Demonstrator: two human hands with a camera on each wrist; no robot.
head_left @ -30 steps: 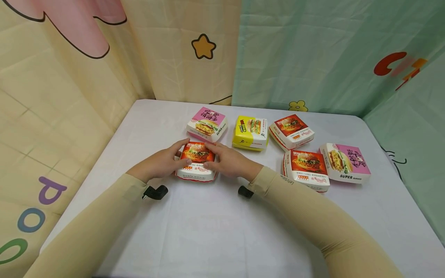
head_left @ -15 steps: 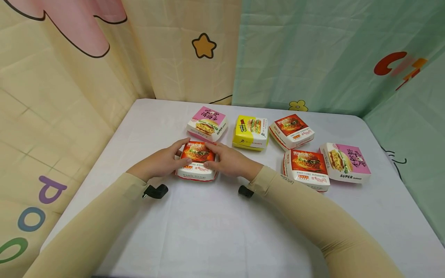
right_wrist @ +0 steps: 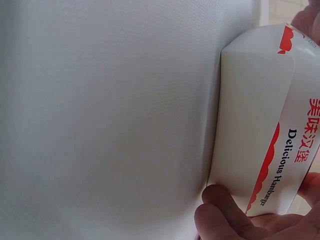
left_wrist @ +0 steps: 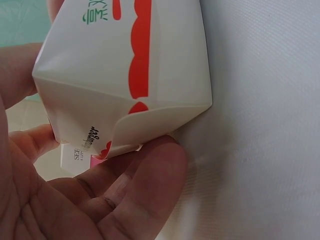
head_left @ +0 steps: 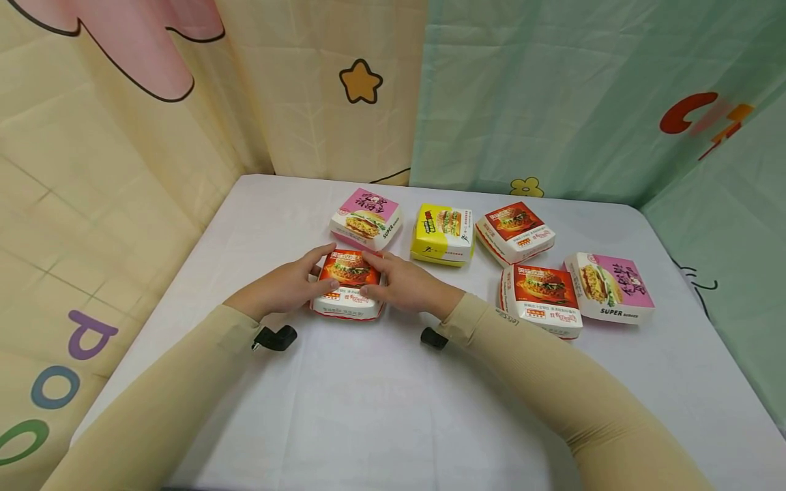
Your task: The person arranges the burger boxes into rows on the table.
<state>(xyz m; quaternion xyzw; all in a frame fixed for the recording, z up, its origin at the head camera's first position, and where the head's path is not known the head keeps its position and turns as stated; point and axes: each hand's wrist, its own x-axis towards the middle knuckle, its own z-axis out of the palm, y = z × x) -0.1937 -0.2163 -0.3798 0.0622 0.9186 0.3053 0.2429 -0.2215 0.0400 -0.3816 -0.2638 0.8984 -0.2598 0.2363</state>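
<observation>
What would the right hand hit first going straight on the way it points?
The red-topped box that the right hand grips; beyond it, likely the back-left pink box, though depth is unclear.

- Box between the hands: smooth, paper-like card with a slight gloss
- Yellow box: shiny printed card
- Tablecloth: matt, finely textured cloth
- Curtain: thin-looking, creased cloth
- Sleeve: smooth, matt cloth

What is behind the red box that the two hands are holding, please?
Directly behind the red box is a pink box, its top and burger picture showing. The table right between them is covered, so I cannot tell whether they touch.
</observation>
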